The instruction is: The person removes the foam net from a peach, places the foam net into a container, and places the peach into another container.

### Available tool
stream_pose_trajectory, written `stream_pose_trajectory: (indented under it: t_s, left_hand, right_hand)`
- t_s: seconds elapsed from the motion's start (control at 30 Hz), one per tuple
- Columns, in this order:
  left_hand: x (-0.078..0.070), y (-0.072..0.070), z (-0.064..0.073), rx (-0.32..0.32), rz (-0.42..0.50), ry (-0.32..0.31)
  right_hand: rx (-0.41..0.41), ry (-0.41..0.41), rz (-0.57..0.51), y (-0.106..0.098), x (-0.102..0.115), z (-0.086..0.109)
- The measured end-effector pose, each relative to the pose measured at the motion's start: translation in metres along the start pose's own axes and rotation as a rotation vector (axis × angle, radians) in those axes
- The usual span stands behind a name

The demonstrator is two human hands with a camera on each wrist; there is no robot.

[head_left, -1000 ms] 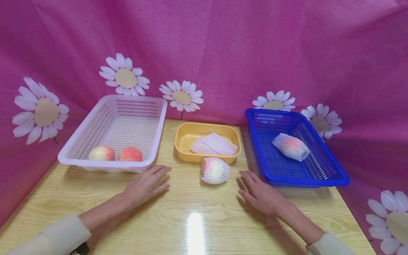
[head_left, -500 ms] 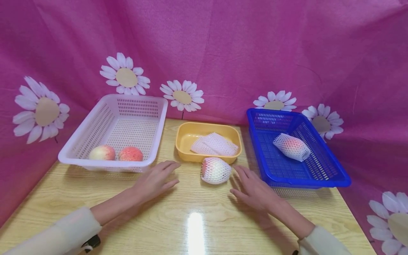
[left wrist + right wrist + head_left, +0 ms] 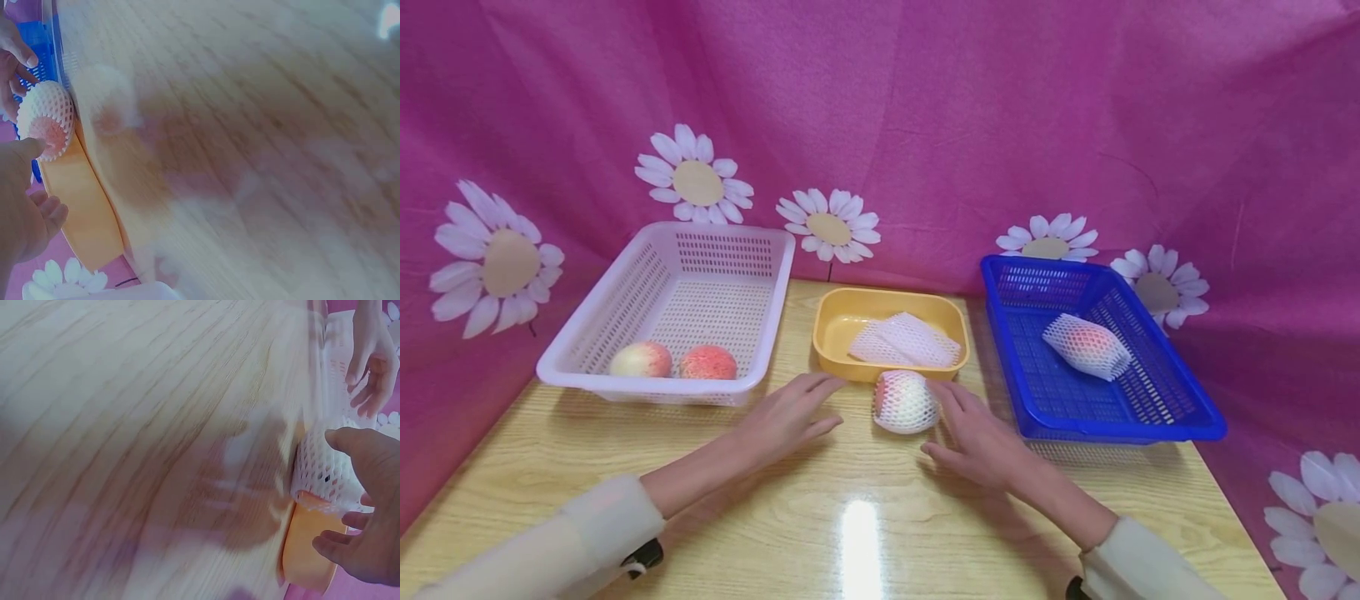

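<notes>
White-netted peach (image 3: 904, 404) beside right grip (image 3: 976, 435), contact unclear

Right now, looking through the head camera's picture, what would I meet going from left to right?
Pale basket → left hand → a net-wrapped fruit → right hand → blue basket.

White mesh net (image 3: 907, 405), blue basket (image 3: 1120, 430), magenta backdrop (image 3: 917, 108) — white-petalled daisies (image 3: 697, 182)
</notes>
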State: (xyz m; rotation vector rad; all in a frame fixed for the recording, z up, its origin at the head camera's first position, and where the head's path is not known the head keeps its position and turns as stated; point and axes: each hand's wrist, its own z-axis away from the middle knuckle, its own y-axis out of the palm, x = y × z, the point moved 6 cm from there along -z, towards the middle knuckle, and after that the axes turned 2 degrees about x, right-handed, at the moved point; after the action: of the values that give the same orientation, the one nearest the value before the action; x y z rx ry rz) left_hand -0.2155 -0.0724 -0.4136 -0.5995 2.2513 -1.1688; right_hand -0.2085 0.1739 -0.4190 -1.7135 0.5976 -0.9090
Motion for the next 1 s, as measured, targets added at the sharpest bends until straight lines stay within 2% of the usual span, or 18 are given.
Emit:
stream_pose_trajectory:
  t_s: [0.33, 0.6, 0.8, 1.0]
  left_hand:
    - [-0.006, 0.011, -0.012, 0.014, 0.038, 0.025]
    - [-0.01, 0.016, -0.018, -0.021, 0.028, 0.053]
    - [-0.012, 0.02, -0.022, -0.005, 0.035, 0.054]
    - [-0.015, 0.022, -0.026, 0.001, 0.05, 0.066]
  right_hand:
    - [-0.025, -0.009, 0.021, 0.001, 0.007, -0.01]
    - [-0.046, -0.034, 0.034, -0.002, 0.011, -0.018]
    - [-0.032, -0.024, 0.03, -0.001, 0.012, -0.024]
    - [-0.054, -0.057, 0.012, 0.0, 0.016, -0.03]
